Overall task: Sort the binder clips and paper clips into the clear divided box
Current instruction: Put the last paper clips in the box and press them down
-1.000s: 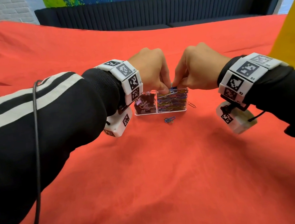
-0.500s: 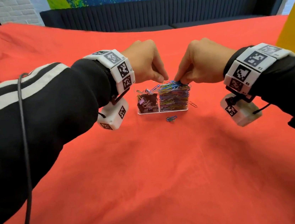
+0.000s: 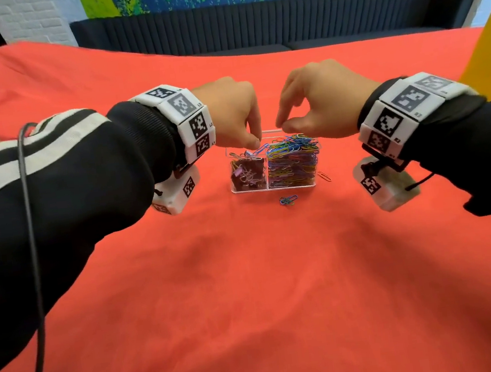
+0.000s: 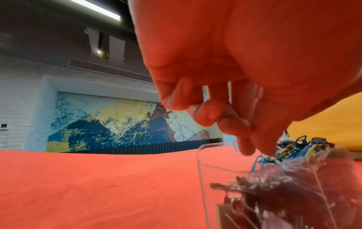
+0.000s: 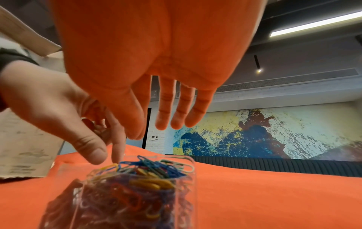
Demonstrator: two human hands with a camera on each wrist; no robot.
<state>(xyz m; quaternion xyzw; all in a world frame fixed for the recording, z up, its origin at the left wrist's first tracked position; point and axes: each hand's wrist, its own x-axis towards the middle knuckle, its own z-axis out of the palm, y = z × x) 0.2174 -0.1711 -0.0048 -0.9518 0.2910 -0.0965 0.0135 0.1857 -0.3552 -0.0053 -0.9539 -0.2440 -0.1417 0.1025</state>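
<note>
**Box brimming, a few clips still loose on the cloth**

At the left, the left hand (image 3: 229, 116) hangs over the clear divided box (image 3: 278, 185), fingers curled, thumb and fingertips down at a blue paper clip where the heap spills over the divider; whether they actually pinch it I cannot tell. Beneath it, the left compartment holds the dark binder clips (image 3: 247, 173). The right compartment is heaped above its rim with coloured paper clips (image 3: 292, 161). Over that heap hovers the right hand (image 3: 317, 99), fingers straight and spread, holding nothing. The box sits mid-way across the red cloth (image 3: 249, 278), well in from every edge. Just beside its front wall lies a small blue cluster of clips (image 3: 288, 200); one orange clip (image 3: 324, 175) rests by the right front corner.

The heap looks tangled, so lifting one clip could drag a chain out over the rim, or into the binder side.
</note>
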